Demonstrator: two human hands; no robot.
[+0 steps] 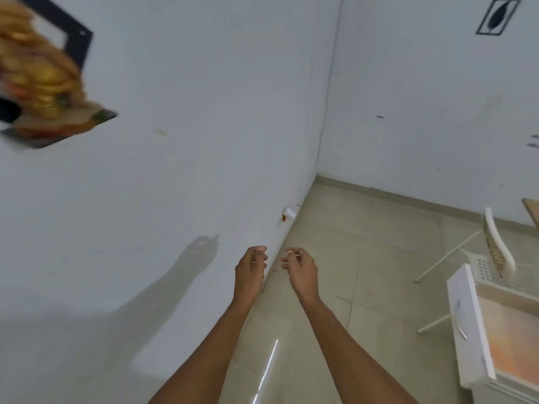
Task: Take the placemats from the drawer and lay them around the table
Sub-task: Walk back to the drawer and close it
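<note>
White walls, tiled floor. Open drawer (495, 325) at far right; left hand (250, 265) and right hand (299, 265) loosely curled, empty. Best: turn right, reach inside.

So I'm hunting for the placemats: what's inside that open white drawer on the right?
Inside the open white drawer lies something flat, orange and pale, possibly placemats. The frame edge cuts off the rest, and anything beneath is covered.
</note>
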